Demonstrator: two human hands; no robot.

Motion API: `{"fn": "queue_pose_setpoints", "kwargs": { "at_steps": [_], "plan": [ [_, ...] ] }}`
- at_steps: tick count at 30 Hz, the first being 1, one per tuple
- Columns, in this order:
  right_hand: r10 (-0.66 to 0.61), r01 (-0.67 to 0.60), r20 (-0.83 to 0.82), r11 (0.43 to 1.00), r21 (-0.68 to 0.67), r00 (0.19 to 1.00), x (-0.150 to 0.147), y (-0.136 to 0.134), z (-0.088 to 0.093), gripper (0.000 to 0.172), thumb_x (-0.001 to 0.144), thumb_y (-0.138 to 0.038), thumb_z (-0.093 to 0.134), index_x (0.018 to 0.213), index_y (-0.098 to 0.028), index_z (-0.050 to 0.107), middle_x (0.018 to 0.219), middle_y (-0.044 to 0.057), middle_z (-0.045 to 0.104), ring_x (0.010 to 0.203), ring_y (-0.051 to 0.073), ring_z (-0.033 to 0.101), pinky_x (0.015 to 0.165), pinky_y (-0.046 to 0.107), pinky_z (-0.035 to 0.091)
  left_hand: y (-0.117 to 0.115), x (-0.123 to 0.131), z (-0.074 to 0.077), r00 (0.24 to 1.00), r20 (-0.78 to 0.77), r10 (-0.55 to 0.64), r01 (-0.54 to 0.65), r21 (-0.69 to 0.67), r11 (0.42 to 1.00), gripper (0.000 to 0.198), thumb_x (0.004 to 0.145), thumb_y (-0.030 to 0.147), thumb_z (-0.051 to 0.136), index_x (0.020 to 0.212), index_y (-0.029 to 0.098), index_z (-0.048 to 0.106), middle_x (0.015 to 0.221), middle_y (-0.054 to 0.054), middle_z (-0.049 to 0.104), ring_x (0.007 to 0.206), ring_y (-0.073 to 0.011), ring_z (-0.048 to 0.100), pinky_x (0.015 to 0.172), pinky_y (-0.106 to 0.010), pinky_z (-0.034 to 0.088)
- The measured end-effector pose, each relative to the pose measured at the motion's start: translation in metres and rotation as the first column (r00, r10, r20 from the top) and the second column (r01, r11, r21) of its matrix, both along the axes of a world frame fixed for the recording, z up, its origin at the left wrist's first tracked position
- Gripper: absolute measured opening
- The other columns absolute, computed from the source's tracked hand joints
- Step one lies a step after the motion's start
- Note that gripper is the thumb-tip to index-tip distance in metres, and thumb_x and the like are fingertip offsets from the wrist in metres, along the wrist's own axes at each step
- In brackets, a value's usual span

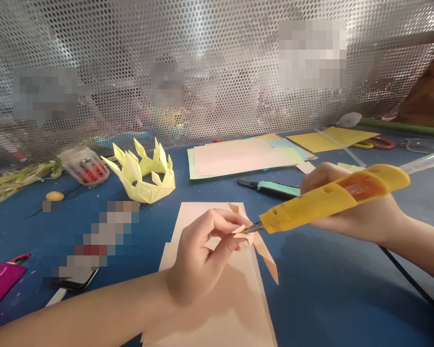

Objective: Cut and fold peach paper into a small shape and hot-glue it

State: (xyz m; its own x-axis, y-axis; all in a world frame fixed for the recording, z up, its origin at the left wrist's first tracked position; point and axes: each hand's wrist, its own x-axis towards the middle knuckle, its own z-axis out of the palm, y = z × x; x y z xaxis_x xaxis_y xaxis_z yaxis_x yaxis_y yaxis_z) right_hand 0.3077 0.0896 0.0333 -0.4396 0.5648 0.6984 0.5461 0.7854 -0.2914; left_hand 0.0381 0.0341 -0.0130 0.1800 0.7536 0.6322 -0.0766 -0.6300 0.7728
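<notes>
Between its thumb and fingers, my left hand [208, 250] pinches a folded peach paper piece [264, 253] with pointed ends. My right hand [350, 212] is wrapped round a yellow hot glue gun [311, 207], a clear glue stick [428, 160] jutting from its back end. The gun's metal nozzle touches or nearly touches the paper at my left fingertips; which of the two I cannot tell. Under my left hand lie peach paper sheets [217, 308]. A pale yellow folded-paper crown [150, 180] stands upright beyond them, to the left.
Behind my right hand lies a green-and-black cutter knife [275, 188]. Coloured paper sheets [235, 156] and scissors [378, 143] are farther back, before a perforated metal panel [217, 91]. A clear jar [85, 166] and a phone [77, 279] sit left; a black cord [408, 274] runs at right.
</notes>
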Motion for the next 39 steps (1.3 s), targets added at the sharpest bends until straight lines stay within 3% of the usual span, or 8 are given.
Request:
{"fn": "queue_pose_setpoints", "kwargs": {
  "at_steps": [10,17,25,39],
  "plan": [
    [0.039,-0.04,0.016,0.997,0.06,0.999,0.007,0.002,-0.005,0.029,0.088,-0.049,0.071,0.085,-0.027,0.054,0.069,-0.002,0.063,0.053,0.012,0.058,0.045,0.025,0.044,0.0,0.0,0.001,1.0,-0.023,-0.001,0.001,0.037,0.999,0.017,0.102,0.023,0.064,0.086,0.024,0.058,0.103,-0.004,0.077,0.101,-0.02,0.073,0.084,-0.035,0.065],
    [0.059,-0.061,0.021,0.993,0.101,0.998,0.003,0.0,0.0,0.034,0.094,-0.058,0.063,0.084,-0.028,0.05,0.066,-0.003,0.06,0.052,0.012,0.056,0.045,0.024,0.045,0.001,0.0,0.001,0.999,-0.027,-0.016,0.018,0.064,0.998,0.015,0.099,0.012,0.064,0.091,0.025,0.062,0.103,-0.001,0.074,0.103,-0.016,0.071,0.078,-0.024,0.061],
    [0.054,-0.056,0.024,0.992,0.109,0.998,-0.002,-0.004,0.009,0.031,0.09,-0.047,0.07,0.08,-0.027,0.048,0.06,-0.007,0.058,0.04,0.008,0.053,0.035,0.018,0.042,0.003,0.0,0.002,0.999,-0.031,-0.021,0.025,0.117,0.993,0.013,0.096,0.011,0.066,0.093,0.023,0.063,0.101,-0.003,0.073,0.098,-0.0158,0.069,0.076,-0.023,0.059],
    [0.004,-0.007,0.02,0.988,0.151,1.0,-0.003,-0.003,0.003,0.027,0.09,-0.038,0.069,0.078,-0.027,0.047,0.058,-0.009,0.056,0.04,0.008,0.05,0.039,0.022,0.038,0.004,0.001,0.009,0.996,-0.083,0.017,-0.001,0.194,0.981,0.018,0.091,0.005,0.063,0.093,0.022,0.063,0.098,-0.001,0.059,0.088,-0.0137,0.063,0.066,-0.019,0.057]
  ]
}}
